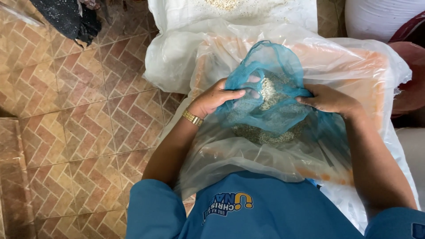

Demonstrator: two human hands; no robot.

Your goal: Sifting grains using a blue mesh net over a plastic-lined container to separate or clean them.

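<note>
Both hands pinch the blue mesh bag point(271, 95) at its rim: left hand point(217, 96) closed on the left edge, right hand point(330, 99) closed on the right, seemingly to keep its mouth spread. Pale grain point(270, 90) fills it. Underneath lies a clear plastic sheet point(354, 62) over something orange; farther off, a white sack point(177, 13) bears more grain, beside the tiled floor point(66, 110).

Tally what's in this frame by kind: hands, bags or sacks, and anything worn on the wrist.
Hands: 2, the left hand and right hand, both gripping the blue mesh bag
Blue mesh bag holding pale grain: 1
Clear plastic bag under it: 1
White sack with grain on it: 1
Gold wristband: 1
Total: 6
</note>
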